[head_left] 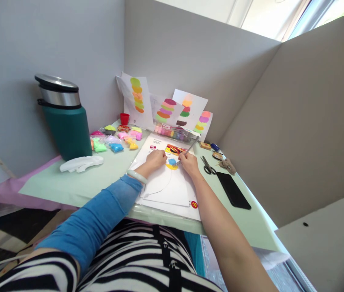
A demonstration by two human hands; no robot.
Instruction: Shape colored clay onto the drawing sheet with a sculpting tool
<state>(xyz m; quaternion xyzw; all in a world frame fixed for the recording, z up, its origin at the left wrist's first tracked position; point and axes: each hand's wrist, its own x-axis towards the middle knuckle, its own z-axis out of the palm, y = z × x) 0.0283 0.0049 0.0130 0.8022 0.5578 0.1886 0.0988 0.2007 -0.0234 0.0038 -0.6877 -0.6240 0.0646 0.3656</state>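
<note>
My right hand (pixel 189 163) grips a metal fork (pixel 193 143), whose handle slants up to the right. The fork's tines are at a yellow patch (pixel 172 166) on a white sheet of paper (pixel 167 188). Just above the yellow lies a blue patch (pixel 172 161), partly beside the tines. My left hand (pixel 156 159) rests at the left side of the sheet with its fingers curled closed; whatever they hold, if anything, is hidden. A thin pencil-like line curves down the sheet from the yellow patch.
Bags of coloured clay (pixel 117 147) and a red cup (pixel 124 119) sit at the back left, near a green bottle (pixel 68 129) and a white tissue (pixel 81 163). Scissors (pixel 208 166) and a black phone (pixel 233 190) lie right. Painted sheets (pixel 137 97) lean against the partition.
</note>
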